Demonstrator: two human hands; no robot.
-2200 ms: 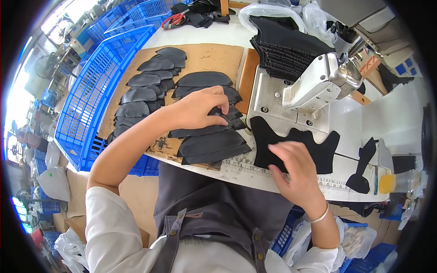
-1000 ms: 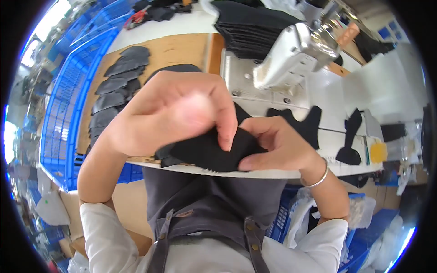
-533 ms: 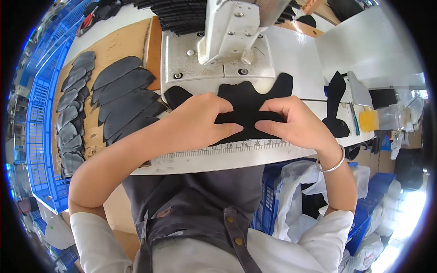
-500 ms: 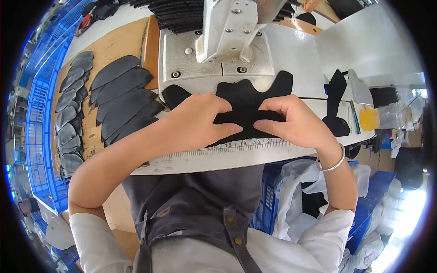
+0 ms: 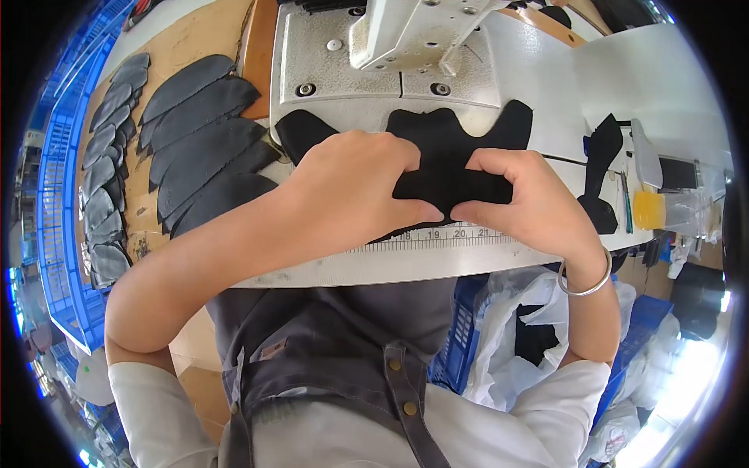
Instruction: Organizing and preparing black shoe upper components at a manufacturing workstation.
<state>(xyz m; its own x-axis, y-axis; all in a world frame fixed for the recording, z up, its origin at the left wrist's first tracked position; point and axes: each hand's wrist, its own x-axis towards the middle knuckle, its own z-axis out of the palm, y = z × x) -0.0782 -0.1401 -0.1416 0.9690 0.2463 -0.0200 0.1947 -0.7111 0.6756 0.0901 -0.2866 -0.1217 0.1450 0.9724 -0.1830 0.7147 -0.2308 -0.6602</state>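
Observation:
A black cut-out piece of soft material (image 5: 445, 160), with curved lobes along its far edge, lies flat on the machine's white bed. My left hand (image 5: 351, 187) grips its left part, thumb at the near edge and fingers folded over the top. On the other side, my right hand (image 5: 534, 199) holds the piece the same way, its thumb tip close to the left thumb. Part of the piece is hidden under both hands. A printed ruler strip (image 5: 437, 235) runs just below the near edge. Right behind the piece stands a white sewing machine (image 5: 409, 35).
Overlapping dark curved pieces (image 5: 199, 148) lie in rows on a brown board (image 5: 148, 191) at left, beside a blue crate (image 5: 66, 195). A narrow black cut piece (image 5: 601, 171) rests at right, near a yellow object (image 5: 649, 210). Below right sits a plastic-lined blue crate (image 5: 456, 335).
The view has shifted, so the bench sits higher and the machine is cut off more at the top. My thumbs have come nearer each other on the black piece; its near edge shows less below them.

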